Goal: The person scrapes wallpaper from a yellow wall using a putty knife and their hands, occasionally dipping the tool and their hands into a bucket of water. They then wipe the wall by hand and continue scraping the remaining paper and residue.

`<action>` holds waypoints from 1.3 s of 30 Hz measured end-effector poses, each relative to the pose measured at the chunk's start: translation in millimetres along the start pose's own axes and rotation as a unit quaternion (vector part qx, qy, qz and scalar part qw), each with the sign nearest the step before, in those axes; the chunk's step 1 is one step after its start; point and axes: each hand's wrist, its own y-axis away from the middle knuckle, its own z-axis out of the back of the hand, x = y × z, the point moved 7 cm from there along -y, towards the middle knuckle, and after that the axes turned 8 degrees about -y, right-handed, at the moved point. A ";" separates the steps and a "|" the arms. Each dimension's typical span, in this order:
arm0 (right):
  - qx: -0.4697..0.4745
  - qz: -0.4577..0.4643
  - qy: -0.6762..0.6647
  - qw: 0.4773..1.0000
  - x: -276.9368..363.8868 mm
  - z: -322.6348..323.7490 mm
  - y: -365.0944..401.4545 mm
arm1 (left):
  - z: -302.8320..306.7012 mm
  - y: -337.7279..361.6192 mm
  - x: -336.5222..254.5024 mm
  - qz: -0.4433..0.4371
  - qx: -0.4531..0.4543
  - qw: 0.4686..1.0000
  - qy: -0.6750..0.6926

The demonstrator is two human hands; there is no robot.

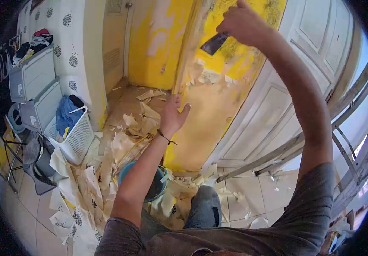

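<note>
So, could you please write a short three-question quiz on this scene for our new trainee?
1. Which hand is holding the scraper?
2. True or false: the white basket has blue cloth in it.
3. What lies strewn on the floor around the bucket?
A) broken glass
B) torn patterned paper
C) coils of rope

Key:
1. The right hand.
2. True.
3. B.
</note>
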 end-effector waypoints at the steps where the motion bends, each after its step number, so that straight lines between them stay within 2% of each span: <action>1: 0.018 -0.017 -0.041 0.999 -9.0 13.5 1.9 | -0.1 -0.8 1.3 0.003 -0.001 1.000 -0.002; 4: 0.061 0.025 0.026 0.997 29.5 -13.4 -10.1 | -14.4 7.8 10.9 0.055 0.022 0.998 -0.020; 6: 0.047 0.044 -0.015 0.998 33.9 -13.2 -12.5 | -14.3 5.6 -1.0 -0.068 -0.074 0.992 -0.081; 7: 0.042 0.026 -0.040 0.998 17.4 -7.8 -12.0 | -16.9 4.3 1.8 -0.071 -0.081 0.991 -0.081; 8: 0.038 0.009 -0.066 0.997 2.6 2.7 -10.3 | -12.0 9.1 -10.9 -0.057 -0.051 0.990 -0.120; 9: 0.056 -0.010 -0.027 0.998 -15.8 12.6 -10.3 | -12.2 11.5 -15.3 -0.041 -0.021 0.986 -0.158; 10: 0.021 -0.036 -0.102 0.994 -40.4 4.5 -12.8 | -9.7 10.5 -17.9 -0.041 -0.025 0.986 -0.157; 12: 0.041 -0.056 -0.097 0.993 -40.5 3.2 -13.6 | -15.9 13.3 -18.9 -0.041 0.009 0.989 -0.141; 14: -0.044 -0.003 -0.074 0.996 -7.2 -4.2 -12.8 | -17.5 15.1 -20.9 -0.048 0.009 0.989 -0.140; 16: -0.044 0.022 -0.053 0.997 6.6 -8.5 -13.2 | -17.9 16.2 -23.3 -0.057 0.001 0.988 -0.142; 18: -0.002 -0.016 -0.115 0.993 -11.3 -5.0 -10.3 | -20.0 16.4 -22.2 -0.059 0.020 0.982 -0.179; 20: -0.027 -0.036 -0.120 0.992 -56.8 3.3 -0.9 | -21.5 14.6 -19.6 -0.068 0.027 0.982 -0.176; 22: -0.056 -0.146 -0.091 0.983 -102.7 16.2 11.4 | -23.6 16.2 -19.3 -0.072 0.039 0.981 -0.175; 23: -0.058 -0.147 -0.089 0.983 -108.1 17.5 9.6 | -24.6 17.0 -19.9 -0.070 0.045 0.979 -0.185; 25: -0.009 -0.206 -0.100 0.973 -123.7 9.8 8.8 | -25.0 14.9 -20.5 -0.068 0.050 0.977 -0.194; 28: -0.007 -0.185 -0.076 0.980 -118.0 17.3 7.3 | -29.4 14.7 -23.7 -0.054 0.064 0.978 -0.189; 29: -0.019 -0.149 -0.061 0.987 -114.8 22.6 11.9 | -31.9 15.5 -24.7 -0.038 0.069 0.975 -0.206; 30: -0.017 -0.152 -0.060 0.986 -119.0 26.3 15.8 | -33.4 15.2 -25.8 -0.021 0.072 0.972 -0.223; 33: 0.032 -0.240 -0.132 0.961 -146.6 19.6 19.0 | -33.2 12.1 -33.0 -0.016 0.047 0.973 -0.227; 37: 0.004 -0.178 -0.153 0.972 -113.8 -17.8 2.3 | -35.9 12.4 -35.4 -0.005 0.069 0.973 -0.220; 39: -0.008 -0.187 -0.131 0.973 -126.9 1.0 11.4 | -34.5 10.5 -32.7 -0.030 0.054 0.971 -0.232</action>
